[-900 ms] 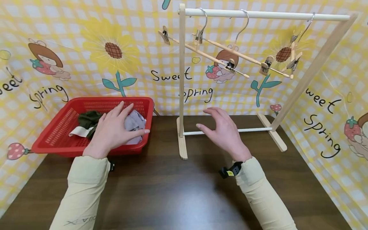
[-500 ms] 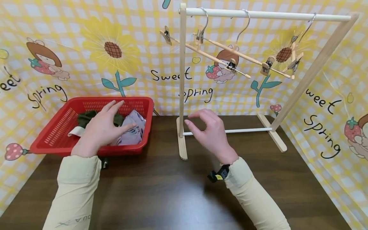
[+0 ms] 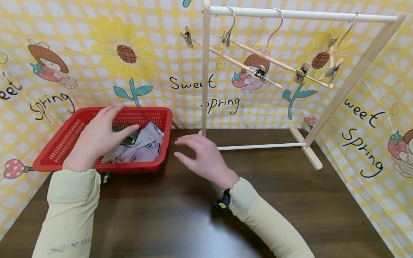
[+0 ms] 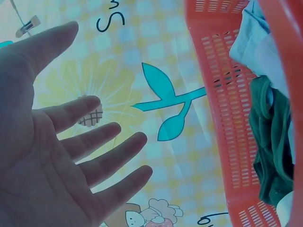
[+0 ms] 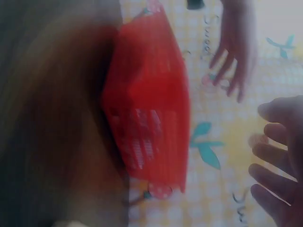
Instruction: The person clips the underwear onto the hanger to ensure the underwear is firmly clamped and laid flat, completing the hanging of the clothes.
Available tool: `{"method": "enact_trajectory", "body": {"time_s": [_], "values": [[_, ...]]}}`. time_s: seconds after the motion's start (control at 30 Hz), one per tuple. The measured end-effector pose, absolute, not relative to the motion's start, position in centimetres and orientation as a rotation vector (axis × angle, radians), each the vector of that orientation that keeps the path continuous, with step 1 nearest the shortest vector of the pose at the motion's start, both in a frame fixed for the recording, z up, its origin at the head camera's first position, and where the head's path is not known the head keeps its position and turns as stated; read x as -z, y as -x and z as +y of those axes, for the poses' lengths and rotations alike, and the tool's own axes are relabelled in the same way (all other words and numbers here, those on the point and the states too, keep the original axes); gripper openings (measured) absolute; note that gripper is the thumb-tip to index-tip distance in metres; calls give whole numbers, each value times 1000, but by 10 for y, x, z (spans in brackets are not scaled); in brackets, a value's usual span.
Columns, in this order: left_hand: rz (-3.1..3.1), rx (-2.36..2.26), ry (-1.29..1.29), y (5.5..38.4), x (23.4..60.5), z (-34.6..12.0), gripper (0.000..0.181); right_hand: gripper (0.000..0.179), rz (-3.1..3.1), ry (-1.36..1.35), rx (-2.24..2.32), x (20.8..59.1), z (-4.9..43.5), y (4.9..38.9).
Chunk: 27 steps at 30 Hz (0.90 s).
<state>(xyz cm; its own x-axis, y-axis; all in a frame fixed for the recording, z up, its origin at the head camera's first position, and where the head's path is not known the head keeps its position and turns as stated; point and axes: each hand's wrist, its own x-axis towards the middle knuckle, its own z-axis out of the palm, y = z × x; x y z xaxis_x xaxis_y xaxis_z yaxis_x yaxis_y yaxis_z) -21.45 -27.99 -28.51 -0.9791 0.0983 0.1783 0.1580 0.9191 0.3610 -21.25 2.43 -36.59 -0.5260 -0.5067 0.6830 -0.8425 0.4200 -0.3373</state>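
Note:
My left hand (image 3: 96,134) hovers over the left part of the red basket (image 3: 167,143), fingers apart and holding nothing. The left wrist view shows its spread fingers (image 4: 116,182) beside the basket's slotted wall. Inside the basket lie a crumpled pale lilac cloth (image 3: 145,145) and a dark green cloth (image 4: 272,142), partly hidden by the hand in the head view. Just right of the basket, over the table, is my right hand (image 3: 204,157), its fingers loosely bent with nothing between them. In the right wrist view the basket is blurred.
A wooden rack (image 3: 206,71) with a white top rail (image 3: 303,15) stands at the back right. From it hang three clip hangers (image 3: 258,63) holding no clothes. The brown tabletop (image 3: 180,215) runs up to a yellow checked backdrop (image 3: 155,89).
My right hand has moved left from in front of the rack to beside the basket. My left hand has shifted left above the basket, uncovering more of the lilac cloth.

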Motion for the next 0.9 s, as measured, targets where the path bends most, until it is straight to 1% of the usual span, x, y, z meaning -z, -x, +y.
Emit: {"method": "enact_trajectory", "body": {"time_s": [0.27, 0.43, 0.63, 0.77, 0.9], "values": [[-2965, 502, 171, 230, 279, -291, 94, 47, -2404, -1276, -744, 379, -9, 220], [-2970, 531, 137, 237, 279, -305, 93, 45, -2470, -1327, -676, 382, -23, 225], [-2976, 588, 105, 246, 277, -313, 91, 37, -2507, -1396, -607, 385, -32, 228], [-2979, 665, 58, 250, 272, -322, 91, 40, -2547, -1413, -540, 381, -32, 228], [-2993, 784, -42, 254, 268, -334, 96, 43, -2591, -1408, -536, 376, -32, 228]]}}
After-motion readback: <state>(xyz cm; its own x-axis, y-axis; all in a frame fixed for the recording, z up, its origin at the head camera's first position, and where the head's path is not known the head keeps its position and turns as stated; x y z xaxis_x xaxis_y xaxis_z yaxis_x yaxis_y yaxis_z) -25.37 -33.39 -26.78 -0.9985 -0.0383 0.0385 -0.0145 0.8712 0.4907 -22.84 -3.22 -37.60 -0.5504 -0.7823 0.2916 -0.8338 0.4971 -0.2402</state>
